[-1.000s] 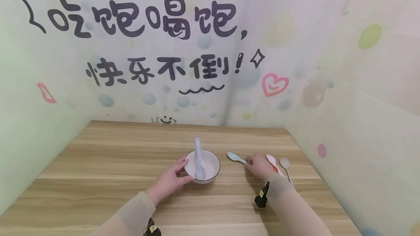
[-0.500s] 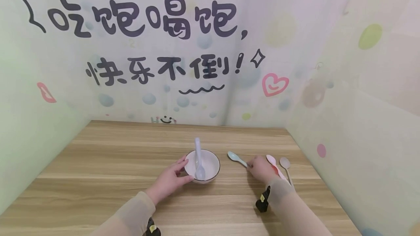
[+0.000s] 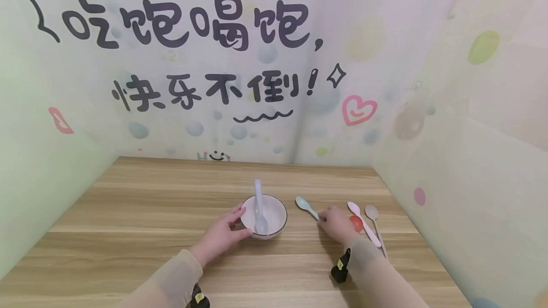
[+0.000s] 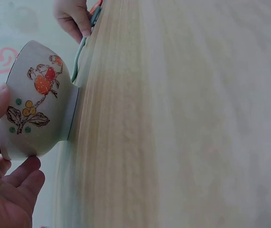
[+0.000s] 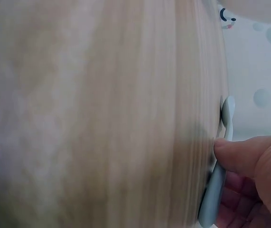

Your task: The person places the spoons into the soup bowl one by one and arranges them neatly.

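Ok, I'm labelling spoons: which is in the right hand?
The green spoon, pinched by the right hand; the lavender spoon is in the bowl, the pink spoon and beige spoon unheld.

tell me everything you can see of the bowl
The bowl is white, ceramic-looking, dark-rimmed and footed, with orange-red fruit, yellow berries and leaves decorating its outside. It stands upright on the table, a pale spoon resting inside with its handle past the far rim. The left hand grips its left side.
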### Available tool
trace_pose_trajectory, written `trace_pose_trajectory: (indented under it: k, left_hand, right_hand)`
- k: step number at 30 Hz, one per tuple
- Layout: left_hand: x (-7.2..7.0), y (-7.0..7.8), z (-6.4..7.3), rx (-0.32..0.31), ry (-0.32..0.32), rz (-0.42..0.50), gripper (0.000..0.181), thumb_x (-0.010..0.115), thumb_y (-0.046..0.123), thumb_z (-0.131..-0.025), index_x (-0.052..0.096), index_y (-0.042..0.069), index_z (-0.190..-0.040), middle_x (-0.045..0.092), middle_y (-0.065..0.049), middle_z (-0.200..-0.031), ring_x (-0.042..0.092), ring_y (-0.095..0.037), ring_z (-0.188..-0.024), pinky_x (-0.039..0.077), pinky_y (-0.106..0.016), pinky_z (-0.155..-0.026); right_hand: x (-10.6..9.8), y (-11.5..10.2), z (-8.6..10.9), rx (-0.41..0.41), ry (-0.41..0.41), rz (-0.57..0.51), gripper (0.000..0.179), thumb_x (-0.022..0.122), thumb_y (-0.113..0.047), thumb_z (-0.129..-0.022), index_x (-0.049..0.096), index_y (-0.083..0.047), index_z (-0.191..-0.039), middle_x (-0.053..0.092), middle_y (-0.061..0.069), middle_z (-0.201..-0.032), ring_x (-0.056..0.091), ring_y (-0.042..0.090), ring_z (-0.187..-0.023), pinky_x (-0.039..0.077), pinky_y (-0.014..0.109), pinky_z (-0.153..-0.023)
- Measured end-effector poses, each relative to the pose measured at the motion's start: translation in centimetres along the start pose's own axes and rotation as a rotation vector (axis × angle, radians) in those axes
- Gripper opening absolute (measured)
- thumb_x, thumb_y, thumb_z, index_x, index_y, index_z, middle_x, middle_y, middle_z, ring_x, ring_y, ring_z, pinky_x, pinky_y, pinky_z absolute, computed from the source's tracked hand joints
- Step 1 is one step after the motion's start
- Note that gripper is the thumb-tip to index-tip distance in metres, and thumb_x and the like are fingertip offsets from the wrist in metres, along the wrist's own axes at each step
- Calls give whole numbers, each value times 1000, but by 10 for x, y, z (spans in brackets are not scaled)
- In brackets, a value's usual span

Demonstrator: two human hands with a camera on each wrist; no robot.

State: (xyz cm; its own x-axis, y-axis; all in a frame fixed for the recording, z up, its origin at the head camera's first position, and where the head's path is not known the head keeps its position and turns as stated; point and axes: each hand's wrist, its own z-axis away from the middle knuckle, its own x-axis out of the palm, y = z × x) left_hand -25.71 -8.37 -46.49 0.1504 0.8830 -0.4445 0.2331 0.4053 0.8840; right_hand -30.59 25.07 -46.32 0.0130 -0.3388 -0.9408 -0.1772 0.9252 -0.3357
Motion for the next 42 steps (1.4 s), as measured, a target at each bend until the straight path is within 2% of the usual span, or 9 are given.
trace_pose_trajectory:
  k: [11, 14, 17, 20, 23, 32, 37, 42]
  left_hand:
    - [0, -2, 0, 8, 5, -22, 70, 79, 24, -81, 48, -1, -139, 33, -12, -153, 51, -29, -124, 43, -44, -102]
    - [0, -2, 0, 8, 5, -22, 70, 79, 24, -81, 48, -2, -139, 33, -12, -153, 51, -29, -124, 43, -44, -102]
    - [0, -2, 0, 7, 4, -22, 70, 79, 24, -81, 48, -2, -139, 33, -12, -153, 51, -29, -125, 43, -44, -102]
    - [0, -2, 0, 10, 2, -27, 71, 79, 25, -81, 48, -2, -139, 33, -12, -153, 51, -29, -125, 44, -44, -102]
    - [0, -2, 0, 12, -1, -32, 71, 79, 25, -81, 48, -2, -139, 33, -13, -153, 50, -30, -125, 43, -45, -102]
    - [-1, 0, 2, -3, -2, -33, 69, 78, 25, -82, 48, 0, -139, 33, -12, -153, 48, -31, -127, 43, -45, -103]
    - [-1, 2, 3, -3, -2, -28, 69, 78, 25, -82, 48, -1, -139, 33, -11, -153, 50, -30, -126, 42, -45, -103]
    - [-1, 2, 3, 1, -4, -19, 69, 78, 24, -82, 48, -1, -139, 33, -10, -154, 50, -30, -125, 41, -45, -104]
  right_hand:
    - [5, -5, 8, -28, 19, 0, 15, 73, -13, -84, 76, -6, -97, 53, 0, -81, 46, 14, -70, 44, 29, -60]
    - [5, -8, 10, -49, 23, -4, 4, 73, -12, -84, 74, -8, -86, 50, 0, -78, 44, 14, -67, 41, 28, -58]
    - [5, -10, 14, -67, 25, -13, 12, 73, -11, -84, 67, -12, -74, 46, 1, -75, 41, 15, -65, 37, 28, -56]
    - [5, -12, 18, -65, 36, -19, 11, 73, -12, -84, 66, -13, -75, 44, 1, -74, 40, 16, -64, 35, 28, -55]
    - [7, -12, 19, -44, 59, -31, 4, 73, -14, -83, 71, -11, -85, 45, 0, -76, 41, 15, -64, 37, 28, -55]
    - [18, -8, 16, 77, 118, -175, 26, 76, -24, -82, 74, -7, -102, 55, 1, -84, 49, 15, -71, 43, 29, -61]
    - [23, -8, 14, 150, 147, -251, 24, 76, -24, -83, 74, -7, -100, 58, 4, -90, 51, 16, -75, 43, 31, -64]
    - [27, -8, 13, 178, 168, -286, 20, 76, -23, -83, 74, -8, -95, 58, 3, -89, 51, 16, -77, 42, 31, -64]
